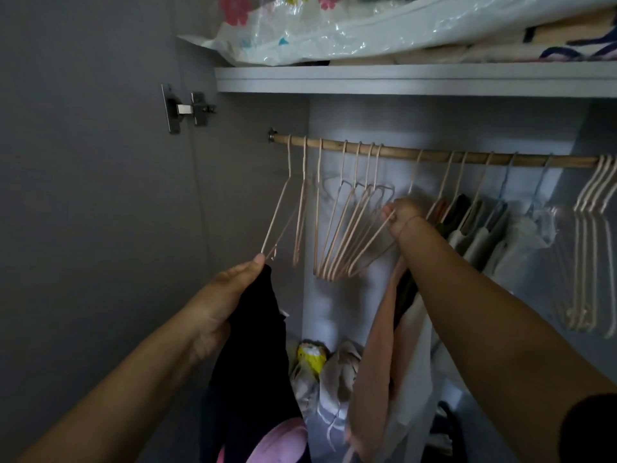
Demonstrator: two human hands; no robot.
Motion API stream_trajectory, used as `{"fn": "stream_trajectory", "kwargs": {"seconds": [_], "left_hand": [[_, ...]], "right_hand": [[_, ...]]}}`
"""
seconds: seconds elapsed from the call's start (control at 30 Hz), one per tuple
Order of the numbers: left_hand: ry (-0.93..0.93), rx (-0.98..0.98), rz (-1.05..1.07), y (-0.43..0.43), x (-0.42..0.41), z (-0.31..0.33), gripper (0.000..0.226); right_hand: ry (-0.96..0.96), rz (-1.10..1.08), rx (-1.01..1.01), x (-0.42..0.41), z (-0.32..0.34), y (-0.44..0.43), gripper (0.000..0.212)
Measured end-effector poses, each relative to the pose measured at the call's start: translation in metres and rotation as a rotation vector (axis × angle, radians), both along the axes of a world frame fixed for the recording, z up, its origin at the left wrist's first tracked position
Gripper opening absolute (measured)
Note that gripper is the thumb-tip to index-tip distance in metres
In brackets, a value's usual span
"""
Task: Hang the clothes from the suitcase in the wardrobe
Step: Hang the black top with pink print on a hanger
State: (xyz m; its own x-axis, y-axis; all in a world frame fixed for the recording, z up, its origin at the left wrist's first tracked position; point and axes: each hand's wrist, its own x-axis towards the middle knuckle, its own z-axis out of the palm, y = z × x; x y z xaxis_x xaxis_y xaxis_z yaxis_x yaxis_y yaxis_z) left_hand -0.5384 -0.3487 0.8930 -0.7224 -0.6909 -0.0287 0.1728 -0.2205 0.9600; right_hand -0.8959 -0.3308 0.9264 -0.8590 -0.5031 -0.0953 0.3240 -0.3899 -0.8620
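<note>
I look into an open wardrobe with a wooden rail [434, 154] across it. My left hand [220, 295] grips a black garment [253, 362] that hangs down, its thumb tip touching the lower corner of the leftmost pink hanger [283, 208]. My right hand [402, 217] is closed on the bar of another pink hanger [370, 242] in a bunch of several empty ones. A peach garment [370, 379] hangs below my right forearm. The suitcase is not in view.
Several garments [494, 235] hang on the rail's right half, with more empty hangers [591, 235] at the far right. A shelf [400, 80] above holds a plastic-bagged bundle [317, 31]. Bags and cloth [320, 372] lie on the wardrobe floor. The open door [83, 162] is left.
</note>
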Motion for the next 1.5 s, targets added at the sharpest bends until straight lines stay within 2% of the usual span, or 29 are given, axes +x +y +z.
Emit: {"fn": "stream_trajectory", "kwargs": {"seconds": [0.1,0.2,0.23,0.37,0.53,0.63,0.7,0.8,0.87,0.97,1.1,1.17,1.33,1.43,1.5], "left_hand": [[-0.009,-0.019,0.019,-0.004,-0.004,-0.003,0.025],[-0.010,-0.040,0.024,-0.002,-0.007,-0.005,0.046],[-0.015,-0.043,0.023,0.000,-0.009,-0.005,0.046],[-0.012,-0.077,0.015,0.007,-0.012,-0.006,0.027],[-0.054,-0.152,0.043,0.016,-0.009,-0.008,0.030],[-0.069,-0.146,0.039,0.022,-0.005,-0.010,0.026],[-0.094,-0.153,0.032,0.028,-0.004,-0.009,0.026],[-0.132,-0.197,0.022,0.037,-0.003,-0.008,0.041],[-0.151,-0.232,0.017,0.043,-0.002,-0.010,0.043],[-0.182,-0.284,0.015,0.051,0.000,-0.013,0.040],[-0.230,-0.354,-0.009,0.058,0.002,-0.017,0.040],[-0.227,-0.363,-0.045,0.061,0.002,-0.019,0.029],[-0.236,-0.399,-0.079,0.065,0.002,-0.017,0.026],[-0.244,-0.425,-0.088,0.066,0.004,-0.016,0.026],[-0.217,-0.412,-0.101,0.068,0.005,-0.016,0.025]], "right_hand": [[-0.007,-0.043,-0.012,-0.004,0.008,0.009,0.035],[-0.026,0.004,-0.073,0.003,0.012,0.016,0.031],[-0.031,0.018,-0.103,0.004,0.013,0.018,0.029],[0.057,0.067,-0.157,0.041,0.012,0.045,0.028],[0.208,0.159,-0.171,0.102,-0.017,0.098,0.024],[0.314,0.134,-0.028,0.134,-0.040,0.134,0.036],[0.336,0.023,0.127,0.143,-0.048,0.156,0.050],[0.253,-0.167,0.253,0.144,-0.050,0.184,0.055],[0.247,-0.245,0.338,0.147,-0.051,0.197,0.056],[0.473,-0.342,0.488,0.156,-0.062,0.211,0.058],[0.706,-0.440,0.335,0.166,-0.073,0.229,0.038],[0.738,-0.428,0.273,0.167,-0.075,0.236,0.032],[0.660,-0.238,0.142,0.171,-0.077,0.244,0.030],[0.633,-0.194,0.113,0.177,-0.075,0.244,0.028],[0.547,-0.160,0.028,0.178,-0.071,0.244,0.032]]}}
